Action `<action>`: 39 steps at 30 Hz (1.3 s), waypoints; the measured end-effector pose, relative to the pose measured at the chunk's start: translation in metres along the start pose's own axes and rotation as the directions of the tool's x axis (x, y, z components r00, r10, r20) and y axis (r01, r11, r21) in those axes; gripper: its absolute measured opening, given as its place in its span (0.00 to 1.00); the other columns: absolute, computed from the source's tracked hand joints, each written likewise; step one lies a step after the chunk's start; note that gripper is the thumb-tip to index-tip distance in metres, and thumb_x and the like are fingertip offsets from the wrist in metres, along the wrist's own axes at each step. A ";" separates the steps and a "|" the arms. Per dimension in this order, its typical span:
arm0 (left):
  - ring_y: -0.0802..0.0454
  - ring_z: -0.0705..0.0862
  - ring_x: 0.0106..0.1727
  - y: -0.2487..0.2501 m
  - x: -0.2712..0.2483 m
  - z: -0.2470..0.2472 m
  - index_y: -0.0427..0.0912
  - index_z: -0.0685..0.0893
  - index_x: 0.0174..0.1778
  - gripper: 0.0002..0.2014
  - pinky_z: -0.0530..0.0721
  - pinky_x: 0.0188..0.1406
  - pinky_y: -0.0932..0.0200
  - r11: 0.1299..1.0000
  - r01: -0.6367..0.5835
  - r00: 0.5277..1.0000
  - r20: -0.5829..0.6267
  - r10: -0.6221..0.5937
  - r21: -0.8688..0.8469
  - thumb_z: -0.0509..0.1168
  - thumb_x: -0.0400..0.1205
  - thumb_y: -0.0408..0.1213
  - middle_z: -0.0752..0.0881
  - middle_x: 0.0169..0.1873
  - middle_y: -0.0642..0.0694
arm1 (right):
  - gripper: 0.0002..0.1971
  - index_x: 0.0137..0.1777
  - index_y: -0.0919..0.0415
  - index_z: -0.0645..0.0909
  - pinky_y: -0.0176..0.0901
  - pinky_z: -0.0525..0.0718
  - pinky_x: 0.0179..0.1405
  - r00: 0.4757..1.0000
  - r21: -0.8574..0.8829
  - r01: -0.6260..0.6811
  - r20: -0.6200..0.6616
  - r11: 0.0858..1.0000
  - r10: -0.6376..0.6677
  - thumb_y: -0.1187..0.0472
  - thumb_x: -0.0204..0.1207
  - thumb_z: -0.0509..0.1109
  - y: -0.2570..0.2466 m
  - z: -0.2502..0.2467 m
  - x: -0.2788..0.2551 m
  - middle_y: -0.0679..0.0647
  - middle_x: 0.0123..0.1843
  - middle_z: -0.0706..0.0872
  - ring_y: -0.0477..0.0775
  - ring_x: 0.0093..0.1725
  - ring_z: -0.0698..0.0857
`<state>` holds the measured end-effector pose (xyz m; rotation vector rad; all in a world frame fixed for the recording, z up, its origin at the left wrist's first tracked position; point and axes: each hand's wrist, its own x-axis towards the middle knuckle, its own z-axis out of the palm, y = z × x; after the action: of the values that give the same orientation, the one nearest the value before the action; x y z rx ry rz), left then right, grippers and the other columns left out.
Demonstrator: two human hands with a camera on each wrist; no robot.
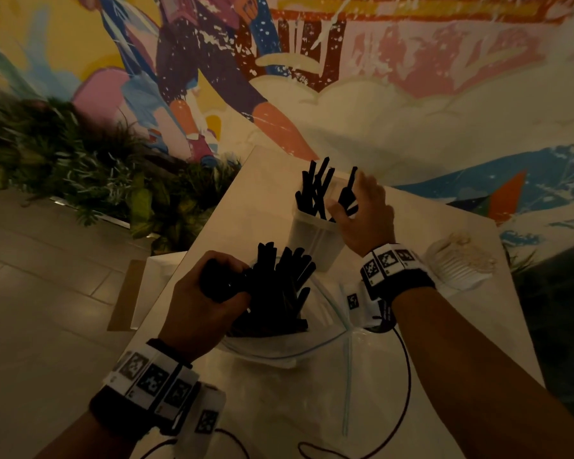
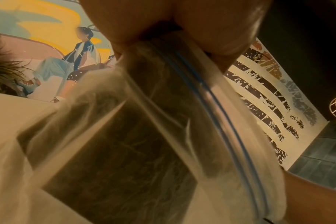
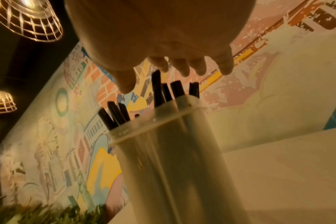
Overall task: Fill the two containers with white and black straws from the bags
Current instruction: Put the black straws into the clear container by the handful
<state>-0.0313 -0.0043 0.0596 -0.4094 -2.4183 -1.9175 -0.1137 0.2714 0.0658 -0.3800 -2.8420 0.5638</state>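
A clear zip bag full of black straws lies on the white table in the head view. My left hand grips the bag's gathered left side; the left wrist view shows the fingers pinching the plastic of the bag by its blue zip line. Behind it stands a translucent container with several black straws leaning in it. My right hand hovers over its rim, holding nothing. From the right wrist, the fingers are spread just above the straw tips in the container.
A bag of white straws lies at the table's right edge. A flat brown and white box sits beside the table's left edge, over the tiled floor. Green plants line the painted wall behind. Black cables trail across the near table.
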 end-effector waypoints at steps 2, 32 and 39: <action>0.66 0.85 0.45 -0.001 0.000 0.000 0.32 0.79 0.43 0.14 0.78 0.40 0.79 1.000 -0.001 1.000 0.002 0.001 -0.004 0.73 0.66 0.17 0.86 0.45 0.54 | 0.36 0.82 0.58 0.58 0.59 0.60 0.79 0.986 0.168 0.041 -0.164 0.985 -0.013 0.42 0.79 0.63 -0.005 -0.008 -0.011 0.59 0.83 0.61 0.57 0.82 0.59; 0.64 0.78 0.67 -0.020 0.005 0.000 0.54 0.84 0.55 0.22 0.81 0.63 0.63 0.997 -0.064 0.973 0.220 0.071 -0.041 0.72 0.63 0.45 0.74 0.72 0.63 | 0.30 0.64 0.37 0.78 0.45 0.79 0.68 0.917 0.774 -0.105 0.319 0.625 -0.240 0.69 0.68 0.77 -0.050 0.007 -0.140 0.38 0.62 0.85 0.38 0.66 0.81; 0.71 0.78 0.63 -0.018 0.006 0.007 0.49 0.86 0.48 0.19 0.77 0.59 0.75 0.997 -0.081 0.986 0.142 0.083 -0.018 0.71 0.61 0.44 0.74 0.70 0.68 | 0.16 0.51 0.49 0.87 0.47 0.85 0.60 0.976 0.756 -0.041 0.170 0.654 -0.135 0.69 0.68 0.77 -0.047 0.015 -0.142 0.47 0.50 0.90 0.44 0.54 0.87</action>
<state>-0.0404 0.0001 0.0419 -0.6582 -2.4329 -1.9320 0.0065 0.1826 0.0480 -0.0782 -2.4540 1.7777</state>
